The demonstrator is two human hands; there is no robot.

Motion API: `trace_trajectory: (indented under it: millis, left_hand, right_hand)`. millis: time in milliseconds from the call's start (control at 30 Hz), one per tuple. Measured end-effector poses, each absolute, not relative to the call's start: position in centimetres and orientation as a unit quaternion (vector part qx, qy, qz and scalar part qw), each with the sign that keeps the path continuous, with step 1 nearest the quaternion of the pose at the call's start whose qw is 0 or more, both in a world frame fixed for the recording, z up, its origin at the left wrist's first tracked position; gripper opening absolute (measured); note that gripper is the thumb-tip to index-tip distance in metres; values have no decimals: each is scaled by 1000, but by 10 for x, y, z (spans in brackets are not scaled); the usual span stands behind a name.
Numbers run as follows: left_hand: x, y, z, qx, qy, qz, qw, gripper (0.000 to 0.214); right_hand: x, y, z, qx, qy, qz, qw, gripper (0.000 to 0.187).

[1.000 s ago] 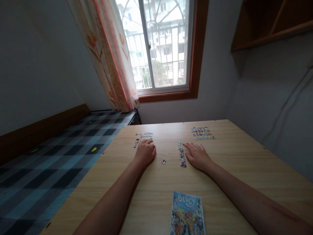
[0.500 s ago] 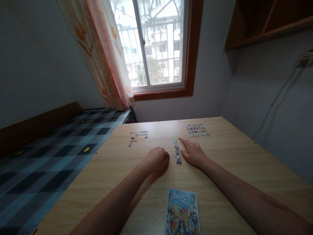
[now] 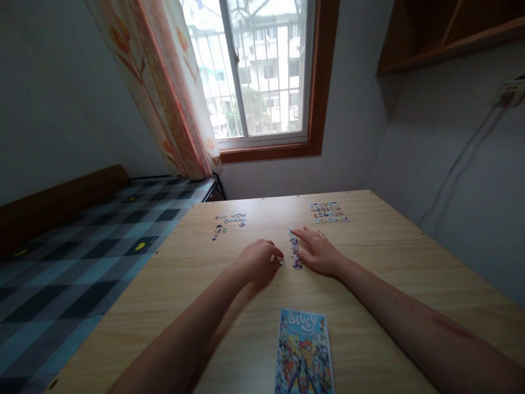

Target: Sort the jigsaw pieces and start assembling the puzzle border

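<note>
My left hand (image 3: 259, 261) rests on the wooden table (image 3: 389, 284) with its fingers curled, pinching a small puzzle piece (image 3: 280, 262) at the fingertips. Just to its right runs a narrow strip of joined puzzle pieces (image 3: 294, 250). My right hand (image 3: 315, 253) lies flat beside that strip, fingers stretched out and touching its right edge. A colourful picture card (image 3: 304, 353) lies face up near the table's front edge, between my forearms.
A patch of joined pieces (image 3: 327, 213) sits at the far right of the table. Loose pieces (image 3: 228, 221) are scattered at the far left. A bed with a checked blue cover (image 3: 82, 251) borders the table's left side. A window (image 3: 254, 71) and curtain (image 3: 164, 93) stand behind.
My left hand moved from the loose pieces at the far left rightward to the lone piece and picked it up, bringing it beside the strip. My right hand stayed by the strip.
</note>
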State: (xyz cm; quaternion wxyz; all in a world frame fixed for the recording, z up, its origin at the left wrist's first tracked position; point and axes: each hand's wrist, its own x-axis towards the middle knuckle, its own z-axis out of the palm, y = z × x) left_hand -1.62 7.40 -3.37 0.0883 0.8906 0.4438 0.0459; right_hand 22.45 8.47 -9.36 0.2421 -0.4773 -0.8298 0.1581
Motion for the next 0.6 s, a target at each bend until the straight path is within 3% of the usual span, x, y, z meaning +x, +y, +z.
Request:
trace_trajectory:
  millis: [233, 600]
  left_hand:
    - [-10, 67, -30, 880, 471, 23, 53, 14]
    - [-20, 76, -31, 903, 418, 46, 88, 28]
  right_hand:
    - [225, 83, -90, -471, -836, 165, 228, 68]
    - [226, 83, -89, -452, -847, 167, 225, 66]
